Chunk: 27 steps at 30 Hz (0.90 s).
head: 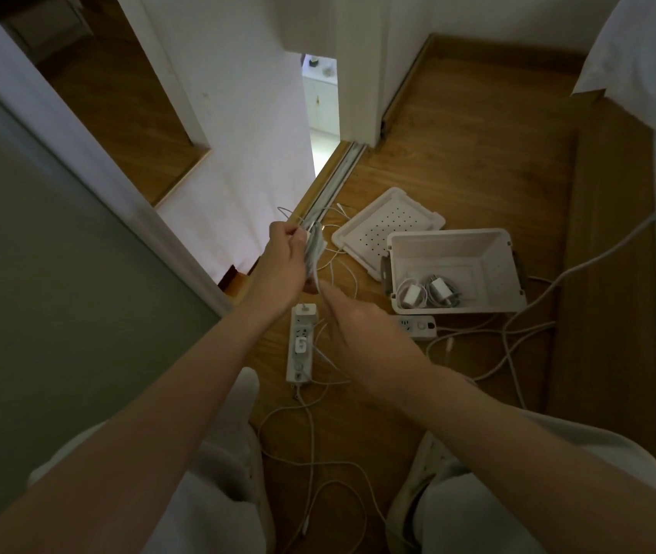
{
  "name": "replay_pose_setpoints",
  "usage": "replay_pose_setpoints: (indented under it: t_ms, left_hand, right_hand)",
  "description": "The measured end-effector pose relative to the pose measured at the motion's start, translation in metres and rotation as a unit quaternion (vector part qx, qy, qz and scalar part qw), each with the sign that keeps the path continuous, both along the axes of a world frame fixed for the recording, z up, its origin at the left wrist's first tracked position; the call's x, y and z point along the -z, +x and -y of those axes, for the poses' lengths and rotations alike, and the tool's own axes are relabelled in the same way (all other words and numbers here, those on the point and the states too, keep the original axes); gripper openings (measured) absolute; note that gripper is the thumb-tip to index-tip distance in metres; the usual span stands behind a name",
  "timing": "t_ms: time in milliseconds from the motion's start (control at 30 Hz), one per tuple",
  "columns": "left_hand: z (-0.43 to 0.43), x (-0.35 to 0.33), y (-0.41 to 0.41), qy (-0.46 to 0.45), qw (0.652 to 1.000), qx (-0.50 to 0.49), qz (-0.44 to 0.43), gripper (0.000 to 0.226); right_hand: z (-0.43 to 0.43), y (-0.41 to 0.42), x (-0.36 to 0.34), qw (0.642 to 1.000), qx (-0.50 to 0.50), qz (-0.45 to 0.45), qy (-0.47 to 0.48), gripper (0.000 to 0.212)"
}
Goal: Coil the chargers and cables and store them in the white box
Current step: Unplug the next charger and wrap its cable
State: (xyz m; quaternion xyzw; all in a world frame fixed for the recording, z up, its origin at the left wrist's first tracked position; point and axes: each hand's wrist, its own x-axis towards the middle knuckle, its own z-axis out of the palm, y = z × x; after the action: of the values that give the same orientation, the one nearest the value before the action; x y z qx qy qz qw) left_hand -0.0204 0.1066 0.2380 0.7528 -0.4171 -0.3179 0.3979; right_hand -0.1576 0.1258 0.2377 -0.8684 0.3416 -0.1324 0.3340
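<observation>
Cables: two coiled chargers (430,294) are already lying in the white box (454,269) on the floor. The left hand (284,265) is gripping a cable bundle (314,249); the right hand (358,329) is pinching its loose end. More cables (318,453) are waiting.

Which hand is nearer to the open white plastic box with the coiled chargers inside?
Right. The right hand is just left of the white plastic box, near its front corner; the left hand, holding the cable bundle, is farther left.

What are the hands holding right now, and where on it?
Left hand grips the coiled white cable bundle at its top; right hand pinches its loose tail below.
</observation>
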Motion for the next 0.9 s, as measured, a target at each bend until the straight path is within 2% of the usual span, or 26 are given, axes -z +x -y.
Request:
replay_pose_setpoints:
  t_ms: [100, 167, 233, 333, 433, 500, 600, 667, 733, 800, 833, 900]
  left_hand:
    - [0.005, -0.003, -0.002, 0.004, 0.98, -0.088, -0.179, 0.032]
    - [0.004, -0.008, 0.001, -0.028, 0.921, -0.1, -0.376, 0.041]
    - [-0.001, -0.016, 0.004, -0.055, 0.854, -0.091, -0.51, 0.035]
    - [-0.005, -0.024, 0.007, -0.056, 0.813, -0.055, -0.577, 0.032]
    - [-0.006, -0.024, 0.008, -0.05, 0.805, -0.023, -0.591, 0.028]
    - [-0.006, -0.023, 0.012, -0.057, 0.802, -0.004, -0.595, 0.026]
    - [-0.007, -0.025, 0.017, -0.044, 0.826, 0.035, -0.56, 0.028]
    - [-0.01, -0.029, 0.019, -0.028, 0.876, 0.062, -0.477, 0.036]
    - [-0.013, -0.034, 0.018, -0.001, 0.939, 0.095, -0.331, 0.04]
    - [-0.015, -0.032, 0.018, 0.047, 0.981, 0.136, -0.128, 0.034]
    - [-0.016, -0.029, 0.019, 0.068, 0.984, 0.156, -0.052, 0.03]
    - [-0.017, -0.022, 0.021, 0.086, 0.978, 0.188, 0.01, 0.024]
  right_hand:
    - [-0.006, 0.0, 0.006, 0.998, -0.029, -0.056, 0.005, 0.041]
    - [-0.009, -0.001, 0.012, 0.993, -0.068, -0.097, 0.008, 0.038]
    - [-0.006, -0.004, 0.016, 0.989, -0.086, -0.119, 0.02, 0.035]
    - [0.009, -0.011, 0.014, 0.991, -0.051, -0.118, 0.039, 0.029]
    - [0.025, -0.016, 0.013, 0.993, -0.032, -0.114, 0.012, 0.016]
    - [0.03, -0.018, 0.014, 0.993, -0.036, -0.112, -0.01, 0.015]
    - [0.035, -0.019, 0.013, 0.991, -0.038, -0.12, -0.04, 0.017]
    - [0.041, -0.021, 0.014, 0.99, -0.034, -0.12, -0.058, 0.017]
    - [0.047, -0.022, 0.015, 0.989, -0.028, -0.127, -0.072, 0.016]
    - [0.052, -0.024, 0.014, 0.989, -0.011, -0.132, -0.071, 0.021]
    - [0.054, -0.025, 0.013, 0.989, -0.001, -0.13, -0.066, 0.026]
    - [0.057, -0.028, 0.01, 0.99, 0.009, -0.126, -0.064, 0.032]
